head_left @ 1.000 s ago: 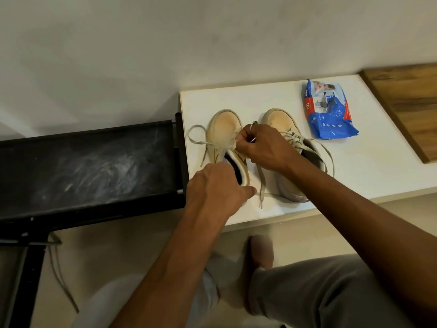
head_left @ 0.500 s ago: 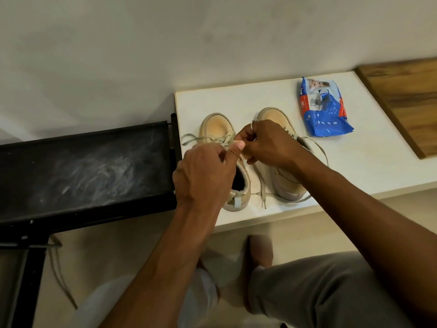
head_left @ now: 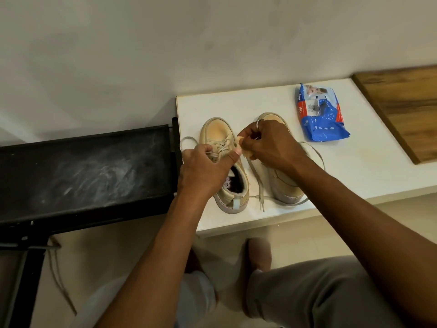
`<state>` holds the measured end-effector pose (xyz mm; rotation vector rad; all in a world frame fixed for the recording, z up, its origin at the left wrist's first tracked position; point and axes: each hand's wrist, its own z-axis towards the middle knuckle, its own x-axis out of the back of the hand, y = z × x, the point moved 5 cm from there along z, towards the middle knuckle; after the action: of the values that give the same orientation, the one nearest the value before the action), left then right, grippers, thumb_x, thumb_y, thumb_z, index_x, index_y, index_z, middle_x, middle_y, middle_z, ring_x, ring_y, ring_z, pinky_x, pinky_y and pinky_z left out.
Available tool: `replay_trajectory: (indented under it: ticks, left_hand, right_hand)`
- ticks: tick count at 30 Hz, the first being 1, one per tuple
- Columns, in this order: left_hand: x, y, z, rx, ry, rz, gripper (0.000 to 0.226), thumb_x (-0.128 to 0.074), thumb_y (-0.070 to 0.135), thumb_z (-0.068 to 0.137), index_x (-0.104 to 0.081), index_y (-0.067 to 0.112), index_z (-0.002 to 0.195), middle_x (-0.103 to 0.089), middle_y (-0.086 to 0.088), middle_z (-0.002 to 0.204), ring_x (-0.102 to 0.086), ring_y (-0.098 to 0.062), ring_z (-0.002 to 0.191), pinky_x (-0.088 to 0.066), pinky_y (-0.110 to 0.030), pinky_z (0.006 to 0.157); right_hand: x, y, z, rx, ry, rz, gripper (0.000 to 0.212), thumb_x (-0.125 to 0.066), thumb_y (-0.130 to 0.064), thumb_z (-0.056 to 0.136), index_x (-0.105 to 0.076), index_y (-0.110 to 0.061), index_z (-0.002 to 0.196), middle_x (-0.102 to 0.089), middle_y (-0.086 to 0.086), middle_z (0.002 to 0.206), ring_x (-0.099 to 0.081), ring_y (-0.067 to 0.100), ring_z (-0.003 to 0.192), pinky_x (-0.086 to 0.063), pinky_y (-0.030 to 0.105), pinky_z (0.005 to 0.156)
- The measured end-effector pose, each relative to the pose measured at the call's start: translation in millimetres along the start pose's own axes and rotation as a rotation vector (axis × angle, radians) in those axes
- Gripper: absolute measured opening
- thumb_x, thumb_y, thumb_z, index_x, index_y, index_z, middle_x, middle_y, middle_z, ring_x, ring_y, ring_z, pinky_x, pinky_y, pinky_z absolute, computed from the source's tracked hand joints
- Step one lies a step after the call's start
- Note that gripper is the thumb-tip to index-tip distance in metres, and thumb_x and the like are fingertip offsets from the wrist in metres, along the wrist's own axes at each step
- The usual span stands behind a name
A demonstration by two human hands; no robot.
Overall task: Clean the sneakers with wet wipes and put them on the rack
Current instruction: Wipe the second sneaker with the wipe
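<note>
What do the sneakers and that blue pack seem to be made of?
Sneakers: likely beige leather or a synthetic look-alike; the toes look smooth and matte. Pack: thin plastic film, glossy and crinkled.

Just the one view here: a head-worn wide-angle cam, facing forward and tipped steeply down. It's pretty close in too. Both forearms come up from the bottom edge, and the left hand [head_left: 203, 171] and right hand [head_left: 274, 145] meet about mid-frame, near enough to pick out the laces [head_left: 221, 147] in the fingers. The sneakers [head_left: 217, 131] on the table [head_left: 354, 166] sit around centre. The top third is plain wall [head_left: 165, 55]. The rack [head_left: 82, 171] fills the left side, a board [head_left: 406, 110] gets cut off by the right edge, and the knees [head_left: 319, 292] and floor [head_left: 106, 256] show right below the lens.
</note>
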<state>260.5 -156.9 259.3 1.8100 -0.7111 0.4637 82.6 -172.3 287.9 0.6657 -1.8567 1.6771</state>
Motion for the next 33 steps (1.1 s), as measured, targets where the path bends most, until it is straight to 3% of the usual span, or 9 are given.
replay_trajectory:
  ticks: [5,10,14,17,20,22,26,29,33]
  left_hand:
    - [-12.5,0.7,1.3,-0.019,-0.119,0.024,0.092,-0.05,0.082,0.079,-0.025,0.034,0.153,-0.036,-0.001,0.152,-0.045,-0.028,0.133,-0.044,-0.046,0.102]
    - [-13.6,-8.1,3.8,-0.003,-0.114,-0.052,0.098,-0.058,0.081,0.073,-0.029,0.033,0.154,-0.041,0.0,0.152,-0.047,-0.027,0.133,-0.044,-0.052,0.106]
    - [-14.5,-8.6,3.4,-0.012,-0.094,-0.061,0.097,-0.059,0.078,0.076,-0.032,0.028,0.154,-0.042,0.0,0.149,-0.048,-0.025,0.131,-0.045,-0.048,0.106]
    - [-15.4,-9.3,5.4,0.007,-0.096,-0.064,0.099,-0.059,0.079,0.075,-0.03,0.028,0.154,-0.045,0.0,0.147,-0.049,-0.025,0.13,-0.045,-0.047,0.106]
    - [-16.3,-7.6,2.5,-0.004,-0.077,-0.052,0.096,-0.059,0.077,0.077,-0.032,0.027,0.153,-0.048,-0.001,0.145,-0.051,-0.025,0.128,-0.047,-0.046,0.103]
    - [-15.8,-6.4,2.8,-0.004,-0.072,-0.046,0.094,-0.059,0.076,0.078,-0.033,0.026,0.153,-0.046,-0.002,0.146,-0.049,-0.026,0.13,-0.045,-0.045,0.103]
    - [-15.7,-6.0,3.5,0.015,-0.091,-0.046,0.096,-0.058,0.076,0.078,-0.03,0.026,0.155,-0.047,-0.002,0.146,-0.048,-0.025,0.131,-0.045,-0.045,0.104]
    - [-15.2,-4.7,1.8,0.016,-0.076,-0.051,0.095,-0.059,0.074,0.08,-0.03,0.024,0.154,-0.048,-0.002,0.146,-0.049,-0.026,0.131,-0.045,-0.044,0.104]
    - [-14.8,-3.5,2.3,0.019,-0.075,-0.062,0.092,-0.06,0.071,0.082,-0.031,0.022,0.154,-0.047,-0.003,0.146,-0.048,-0.026,0.131,-0.044,-0.045,0.105]
  right_hand:
    - [-6.1,-17.3,37.3,0.139,0.094,-0.192,0.014,-0.066,-0.027,0.092,-0.075,-0.018,0.098,-0.071,-0.008,0.088,-0.063,0.007,0.078,-0.054,0.029,0.075]
    - [-47.7,-35.0,68.5,0.283,-0.116,-0.545,0.02,-0.061,-0.029,0.087,-0.071,-0.014,0.092,-0.065,0.004,0.09,-0.062,0.025,0.082,-0.049,0.033,0.065]
    - [-50.1,-40.2,78.7,0.404,-0.122,-0.719,0.021,-0.058,-0.028,0.088,-0.072,-0.015,0.096,-0.063,0.003,0.099,-0.061,0.025,0.088,-0.04,0.031,0.062]
    - [-45.3,-37.6,85.0,0.396,-0.032,-0.703,0.022,-0.057,-0.028,0.089,-0.072,-0.012,0.093,-0.064,0.005,0.095,-0.062,0.027,0.086,-0.045,0.033,0.062]
    - [-54.3,-37.8,77.7,0.367,-0.204,-0.61,0.013,-0.063,-0.026,0.085,-0.067,-0.014,0.08,-0.063,-0.001,0.081,-0.061,0.023,0.074,-0.045,0.03,0.06]
    - [-50.2,-38.2,78.9,0.377,-0.305,-0.636,0.013,-0.067,-0.029,0.084,-0.067,-0.016,0.082,-0.065,-0.004,0.078,-0.061,0.018,0.072,-0.045,0.029,0.059]
    - [-38.4,-41.9,98.6,0.373,-0.145,-0.74,0.02,-0.064,-0.031,0.086,-0.074,-0.017,0.097,-0.069,0.001,0.093,-0.064,0.024,0.083,-0.048,0.033,0.065]
    - [-54.8,-44.0,89.8,0.382,-0.214,-0.64,0.017,-0.062,-0.026,0.082,-0.074,-0.017,0.089,-0.07,0.001,0.086,-0.064,0.023,0.077,-0.054,0.038,0.065]
    - [-46.0,-38.3,86.8,0.376,-0.329,-0.713,0.012,-0.067,-0.031,0.083,-0.07,-0.019,0.083,-0.067,-0.003,0.079,-0.061,0.017,0.07,-0.043,0.028,0.057]
